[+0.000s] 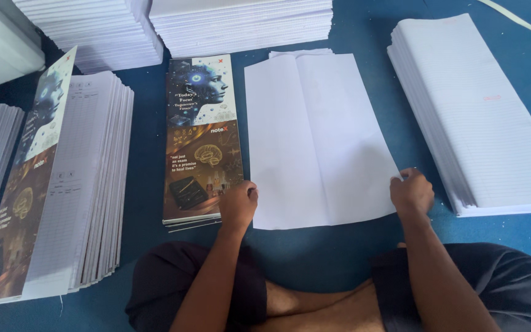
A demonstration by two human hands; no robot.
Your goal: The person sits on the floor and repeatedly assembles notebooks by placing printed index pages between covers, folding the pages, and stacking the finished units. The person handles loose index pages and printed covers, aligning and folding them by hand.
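The top paper stacks (241, 21) are cut off by the frame edge.

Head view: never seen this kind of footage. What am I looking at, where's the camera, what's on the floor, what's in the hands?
There is no machine here. A person sits cross-legged on a blue floor, and the single picture comes from a camera worn on their head, looking down at their own two bare hands.

In front of them lies a folded white sheet with a crease down its middle. The left hand rests at its near left corner, beside a small pile of printed covers. The right hand pinches the sheet's near right edge.

Around them: a stack of lined paper on the right, a leaning pile of finished booklets on the left, and more white paper stacks at the far side.
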